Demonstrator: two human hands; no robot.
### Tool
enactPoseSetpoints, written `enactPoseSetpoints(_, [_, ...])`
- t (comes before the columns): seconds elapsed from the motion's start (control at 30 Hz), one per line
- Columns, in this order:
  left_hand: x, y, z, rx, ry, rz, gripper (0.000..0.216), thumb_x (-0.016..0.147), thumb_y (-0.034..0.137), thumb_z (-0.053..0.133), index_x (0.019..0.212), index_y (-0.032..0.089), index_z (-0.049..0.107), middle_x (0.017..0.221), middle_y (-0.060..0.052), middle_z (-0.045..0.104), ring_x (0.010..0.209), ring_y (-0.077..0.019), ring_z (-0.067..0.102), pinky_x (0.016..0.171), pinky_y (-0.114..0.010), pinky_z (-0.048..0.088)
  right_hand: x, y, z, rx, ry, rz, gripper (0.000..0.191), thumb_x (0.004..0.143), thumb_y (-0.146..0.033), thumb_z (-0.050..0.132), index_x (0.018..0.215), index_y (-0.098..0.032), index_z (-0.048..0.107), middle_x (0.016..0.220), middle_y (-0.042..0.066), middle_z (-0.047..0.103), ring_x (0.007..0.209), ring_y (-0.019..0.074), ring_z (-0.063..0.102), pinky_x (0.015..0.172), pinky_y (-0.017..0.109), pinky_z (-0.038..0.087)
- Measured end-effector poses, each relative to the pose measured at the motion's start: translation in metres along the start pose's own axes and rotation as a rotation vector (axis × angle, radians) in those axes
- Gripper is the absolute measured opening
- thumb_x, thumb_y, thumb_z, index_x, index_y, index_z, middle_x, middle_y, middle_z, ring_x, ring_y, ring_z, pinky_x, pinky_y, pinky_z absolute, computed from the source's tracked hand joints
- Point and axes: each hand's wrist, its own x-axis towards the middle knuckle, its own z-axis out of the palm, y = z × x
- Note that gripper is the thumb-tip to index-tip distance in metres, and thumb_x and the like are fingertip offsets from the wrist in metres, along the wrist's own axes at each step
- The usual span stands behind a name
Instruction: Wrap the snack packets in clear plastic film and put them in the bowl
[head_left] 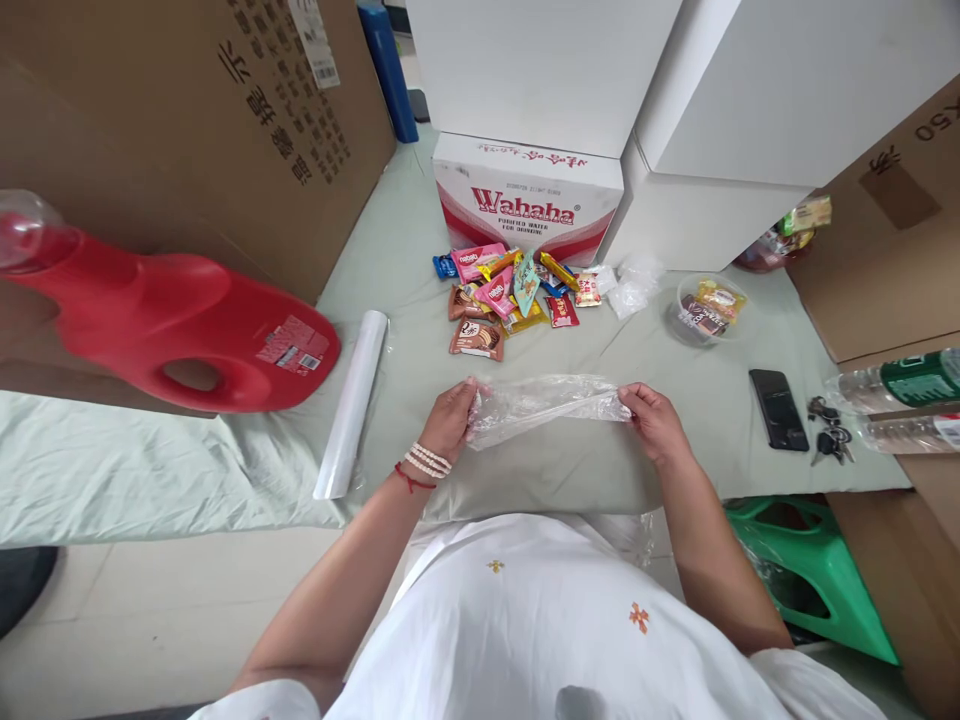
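A sheet of clear plastic film (547, 408) is stretched between my two hands, just above the cloth-covered table. My left hand (451, 415) pinches its left end, and my right hand (654, 418) grips the right end. Whether the film is a flat sheet or a bag, I cannot tell. Beyond it lies a pile of wrapped snacks (495, 292) in pink, brown, yellow and blue packets. Left of my left hand rests a roll of clear film (352, 405). A round clear plastic tub (686, 320) with a few packets in it stands farther right.
A Wahaba-style red and white carton (529, 195) stands behind the snacks, near crumpled clear plastic (636, 285). At right are a phone (778, 410), keys (831, 432) and plastic bottles (919, 380). A large red jug (202, 320) is at left, and a green stool (825, 570) sits below the table.
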Motion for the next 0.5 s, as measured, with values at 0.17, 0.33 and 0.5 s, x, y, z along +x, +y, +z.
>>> enactPoseSetpoints(0.17, [-0.007,-0.005,0.014,-0.146,0.015,-0.101,0.060,0.078,0.076,0.067,0.088,0.016,0.067,0.054,0.008,0.038,0.043,-0.0080,0.034,0.037,-0.021,0.023,-0.007,-0.002,0.002,-0.460,0.390,-0.380,0.026,0.088,-0.044,0.065,0.096,-0.020,0.067,0.090,0.004,0.063,0.073,0.0168,0.055,0.071,0.032,0.047])
enactPoseSetpoints(0.33, [-0.011,-0.006,0.018,-0.217,0.010,-0.170,0.070,0.075,0.083,0.064,0.097,0.016,0.068,0.056,0.007,0.043,0.042,-0.0074,0.039,0.037,-0.020,0.027,-0.044,-0.004,0.061,-0.658,-0.171,-0.826,0.026,0.097,-0.038,0.061,0.119,-0.025,0.069,0.119,0.011,0.066,0.102,0.0244,0.061,0.087,0.039,0.053])
enactPoseSetpoints(0.5, [-0.014,-0.005,0.005,-0.247,0.033,-0.146,0.052,0.070,0.063,0.078,0.092,0.019,0.063,0.060,0.005,0.057,0.045,-0.0091,0.050,0.040,-0.020,0.033,-0.028,0.020,0.109,-0.851,-0.355,-0.958,0.028,0.101,-0.019,0.051,0.122,-0.022,0.069,0.113,0.012,0.069,0.095,0.0247,0.058,0.079,0.038,0.051])
